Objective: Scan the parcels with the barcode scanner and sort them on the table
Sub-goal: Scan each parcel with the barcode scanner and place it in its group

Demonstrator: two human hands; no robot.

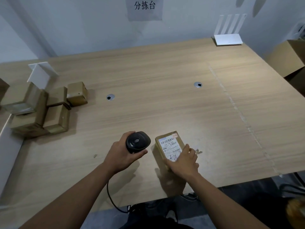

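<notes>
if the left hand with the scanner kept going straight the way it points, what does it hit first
Probably nothing close: ahead of the left hand and scanner lies bare table, then the back wall. Depth is unclear.

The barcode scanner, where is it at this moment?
In the head view the barcode scanner is low in the centre, gripped by the left hand, just left of the labelled parcel that the right hand holds.
</notes>
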